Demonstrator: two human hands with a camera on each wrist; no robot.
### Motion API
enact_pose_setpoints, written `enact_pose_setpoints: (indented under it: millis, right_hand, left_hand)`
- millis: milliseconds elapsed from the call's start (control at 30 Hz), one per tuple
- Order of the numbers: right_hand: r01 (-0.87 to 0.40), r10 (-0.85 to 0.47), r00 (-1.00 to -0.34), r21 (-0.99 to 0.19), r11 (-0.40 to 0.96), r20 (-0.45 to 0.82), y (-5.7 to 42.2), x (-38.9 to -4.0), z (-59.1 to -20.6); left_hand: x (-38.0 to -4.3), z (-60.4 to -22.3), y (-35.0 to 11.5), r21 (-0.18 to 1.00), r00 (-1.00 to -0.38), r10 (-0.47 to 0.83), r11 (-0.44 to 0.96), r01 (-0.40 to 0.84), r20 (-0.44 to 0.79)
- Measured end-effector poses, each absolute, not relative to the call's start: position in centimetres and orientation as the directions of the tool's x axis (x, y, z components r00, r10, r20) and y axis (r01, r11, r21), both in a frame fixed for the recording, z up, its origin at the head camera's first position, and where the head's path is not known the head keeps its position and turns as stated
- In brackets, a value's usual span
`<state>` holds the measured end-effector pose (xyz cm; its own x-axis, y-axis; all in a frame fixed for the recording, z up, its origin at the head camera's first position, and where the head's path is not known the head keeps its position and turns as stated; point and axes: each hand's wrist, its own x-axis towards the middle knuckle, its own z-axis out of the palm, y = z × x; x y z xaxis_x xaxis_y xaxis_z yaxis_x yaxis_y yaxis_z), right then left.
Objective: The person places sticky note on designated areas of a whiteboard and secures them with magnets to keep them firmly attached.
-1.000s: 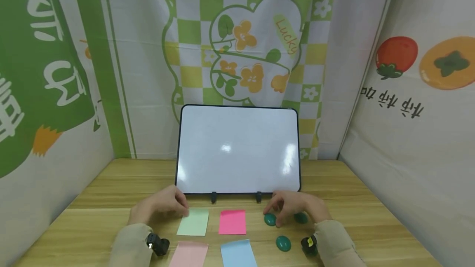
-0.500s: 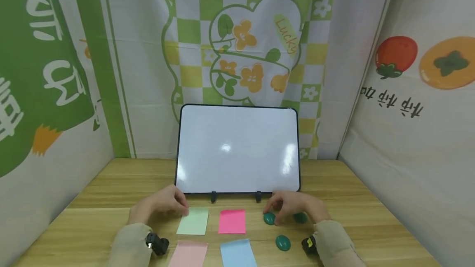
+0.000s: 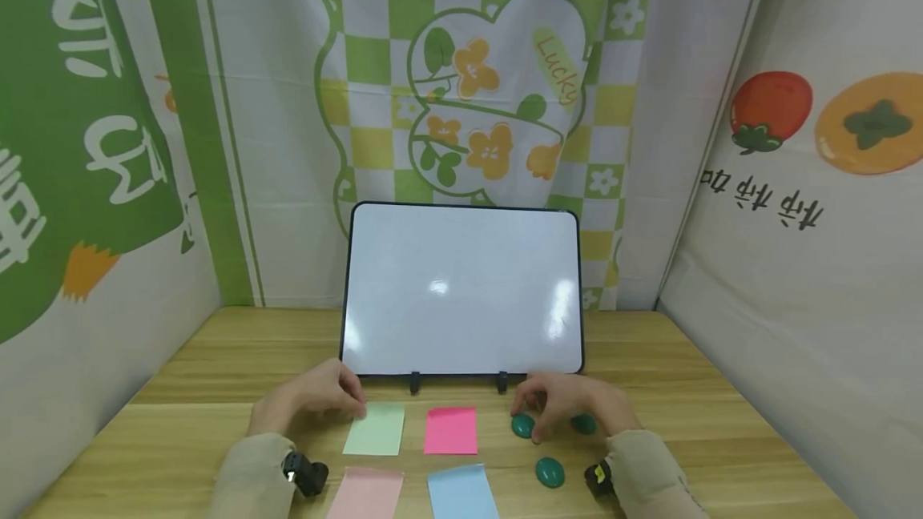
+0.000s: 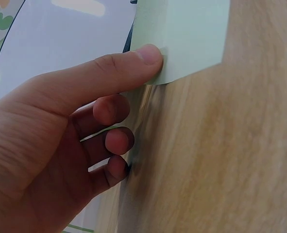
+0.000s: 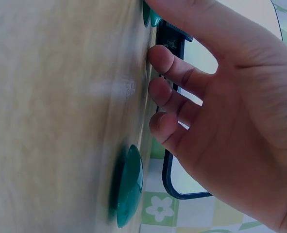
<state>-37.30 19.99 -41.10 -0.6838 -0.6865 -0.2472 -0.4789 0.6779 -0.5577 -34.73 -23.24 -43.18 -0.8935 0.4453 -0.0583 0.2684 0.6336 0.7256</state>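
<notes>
My left hand [image 3: 317,395] is at the left of the table, pinching the upper left corner of a pale green sticky note [image 3: 376,431]. In the left wrist view the thumb [image 4: 148,54] lies on that corner, and the other fingers curl beneath. Over on the right, my right hand [image 3: 570,399] holds a glossy green oval dome [image 3: 522,425] between thumb and forefinger. The right wrist view shows only part of this dome [image 5: 155,18], as the thumb covers the rest. A second dome [image 3: 584,424] lies under the right wrist, and a third [image 3: 550,472] nearer the front.
A whiteboard [image 3: 461,291] stands on small black feet [image 3: 414,383] behind the hands. Between the hands lie a hot pink note [image 3: 450,431], a light pink note [image 3: 366,493] and a blue note [image 3: 463,492]. Printed cloth [image 3: 483,102] encloses the wooden table [image 3: 274,343].
Both hands keep nearly the same places. The right thumb and forefinger shift very slightly at the green dome; the notes stay put.
</notes>
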Motion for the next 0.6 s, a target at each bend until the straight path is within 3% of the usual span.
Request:
enact_pose_setpoints:
  millis: [600]
  right_hand:
    - [-0.496, -0.685, -0.694, -0.545, 0.676, -0.219, 20.03, -37.47, -41.50]
  left_hand:
    - [-34.78, -43.25, -23.46, 0.748, -0.881, 0.470, 0.603, 0.278, -0.051]
